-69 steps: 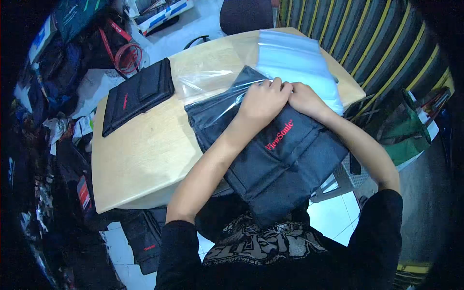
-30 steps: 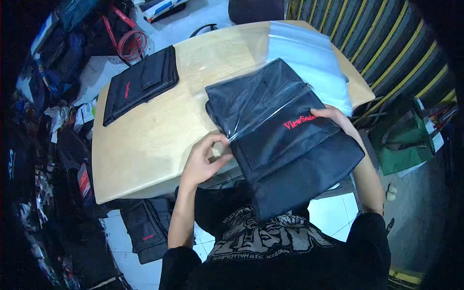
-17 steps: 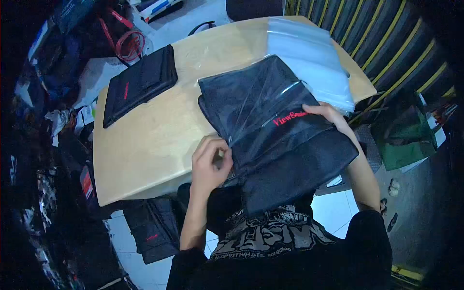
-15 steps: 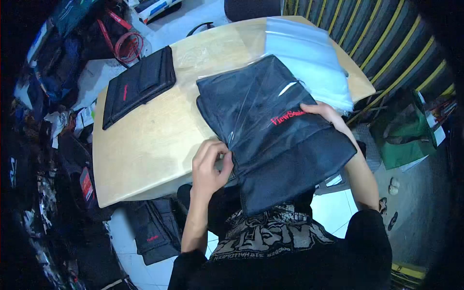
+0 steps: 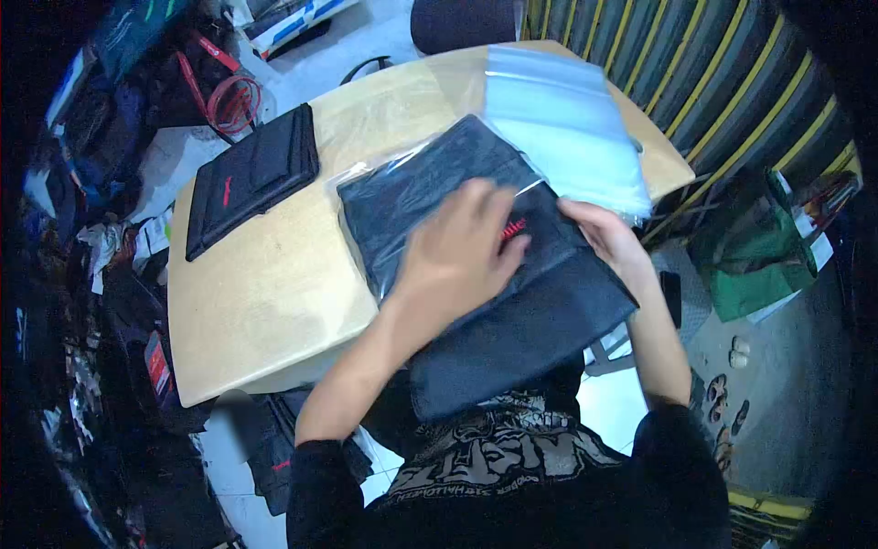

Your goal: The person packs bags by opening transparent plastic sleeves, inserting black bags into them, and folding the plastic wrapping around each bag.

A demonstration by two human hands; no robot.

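Note:
A black fabric case [image 5: 540, 316] with red lettering lies over the table's near edge, its far part inside a clear plastic sleeve [image 5: 366, 169]. Over the middle of the case is my left hand [image 5: 457, 247], slightly blurred, with its fingers apart and partly covering the lettering. My right hand [image 5: 608, 233] grips the right edge of the case, thumb on top and the other fingers partly hidden. The near part of the case hangs toward my shirt, outside the sleeve.
Another black case [image 5: 256, 178] lies on the left of the wooden table [image 5: 265, 293]. A stack of clear plastic sleeves [image 5: 562, 128] rests at the far right. Below the table are more black cases [image 5: 274, 467]. A green bag [image 5: 750, 256] stands right, near striped rolls [image 5: 695, 82].
My left hand has let go of the sleeve's left edge and moved up and right over the case. The case has shifted slightly left, with my right hand still at its right edge.

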